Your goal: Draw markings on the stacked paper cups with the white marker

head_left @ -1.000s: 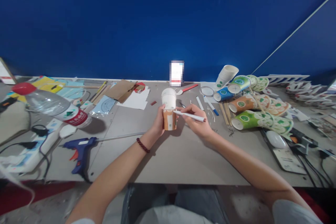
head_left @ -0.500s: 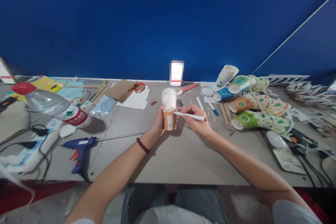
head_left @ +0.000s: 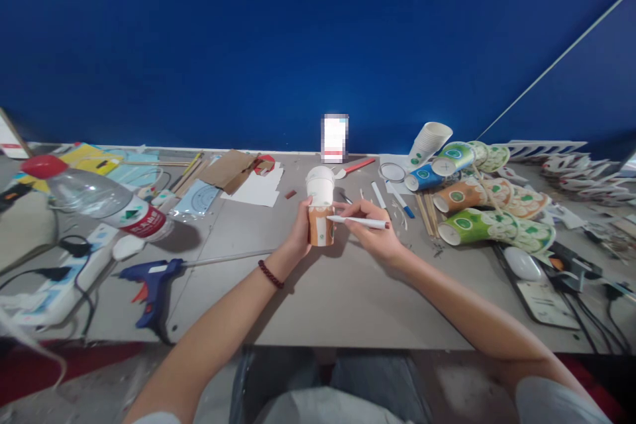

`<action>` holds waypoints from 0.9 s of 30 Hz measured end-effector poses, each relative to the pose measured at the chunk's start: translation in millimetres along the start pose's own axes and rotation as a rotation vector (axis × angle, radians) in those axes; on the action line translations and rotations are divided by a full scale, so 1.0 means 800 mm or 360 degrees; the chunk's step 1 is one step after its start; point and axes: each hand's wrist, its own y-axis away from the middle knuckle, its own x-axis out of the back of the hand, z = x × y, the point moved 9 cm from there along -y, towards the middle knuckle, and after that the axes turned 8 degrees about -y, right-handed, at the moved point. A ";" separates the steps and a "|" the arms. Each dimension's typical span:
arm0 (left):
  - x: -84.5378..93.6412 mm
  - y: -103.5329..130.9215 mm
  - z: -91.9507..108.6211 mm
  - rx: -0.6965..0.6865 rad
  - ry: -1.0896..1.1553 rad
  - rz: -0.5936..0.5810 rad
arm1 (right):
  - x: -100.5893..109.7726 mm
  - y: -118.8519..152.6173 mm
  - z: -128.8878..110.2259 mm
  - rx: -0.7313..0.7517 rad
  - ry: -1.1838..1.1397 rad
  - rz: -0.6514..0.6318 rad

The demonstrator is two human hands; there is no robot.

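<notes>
My left hand (head_left: 299, 230) is wrapped round the left side of an orange-and-white paper cup (head_left: 322, 226) in the middle of the table. White paper cups (head_left: 320, 185) sit at its upper end, in line with it. Between the fingers of my right hand (head_left: 373, 228) is a white marker (head_left: 365, 220) with a reddish-brown end. Its tip points left at the cup's white stripe; whether it touches the surface I cannot tell. The fingers of my left hand behind the cup are hidden.
A blue glue gun (head_left: 152, 285) and a tipped plastic bottle (head_left: 106, 205) lie left, near a power strip (head_left: 74, 278). Rows of joined paper cups (head_left: 472, 226) and wooden sticks (head_left: 428, 213) lie right. A phone (head_left: 334, 139) leans on the blue wall behind.
The marker's tip has shifted slightly left and down, onto the cup's white stripe. My left hand and the cup have stayed nearly still.
</notes>
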 end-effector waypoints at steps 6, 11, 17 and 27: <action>0.001 0.002 -0.001 0.0049 0.0006 0.0033 | 0.003 -0.001 -0.002 0.0040 -0.0054 0.0014; 0.008 0.001 0.008 -0.0056 0.0133 0.0109 | 0.000 -0.001 -0.007 0.0124 -0.0091 -0.0052; 0.012 0.000 0.012 -0.0079 0.0119 0.0128 | -0.009 0.003 -0.014 0.0238 0.0189 -0.0167; -0.003 0.009 0.012 0.0017 -0.0064 -0.0017 | -0.008 0.000 -0.009 0.0191 0.0281 -0.0157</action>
